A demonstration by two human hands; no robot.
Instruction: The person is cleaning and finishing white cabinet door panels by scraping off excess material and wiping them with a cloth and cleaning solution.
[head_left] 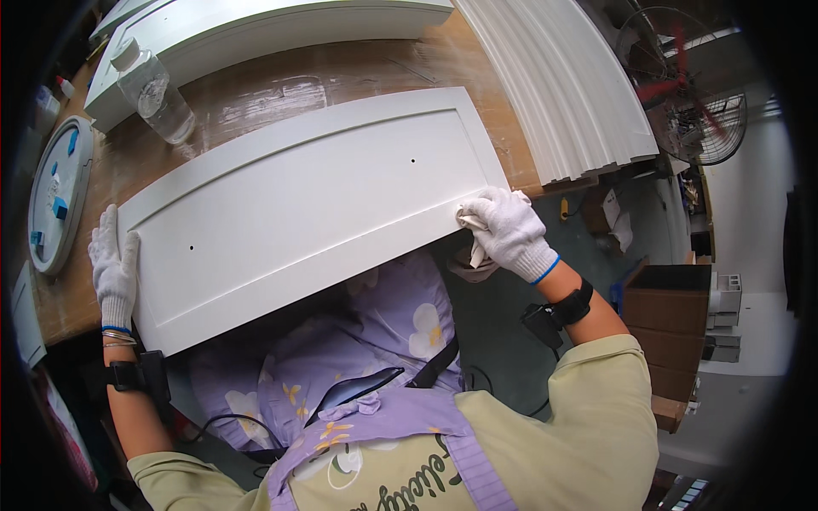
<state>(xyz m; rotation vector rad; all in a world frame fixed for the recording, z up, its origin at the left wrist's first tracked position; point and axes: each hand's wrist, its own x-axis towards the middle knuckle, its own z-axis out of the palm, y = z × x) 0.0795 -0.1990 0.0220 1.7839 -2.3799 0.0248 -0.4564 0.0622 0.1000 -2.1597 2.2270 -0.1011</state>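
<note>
A white panel (307, 200) with a raised frame and two small dark holes lies on the wooden workbench, its near edge jutting out over my lap. Against its left end rests my left hand (114, 268), in a white knit glove, fingers stretched out and holding nothing. My right hand (511, 232), gloved the same way, is closed around an off-white cloth (471, 267) at the panel's near right corner. Part of the cloth hangs below the edge, and its upper part is bunched under the fingers.
A clear bottle (158, 98) with a white cap stands behind the panel. At the left lies a round white lid (61, 192) with blue blocks on it. More white panels (281, 25) lie at the back, ridged white strips (562, 85) at the right. Beyond them is a fan (682, 85).
</note>
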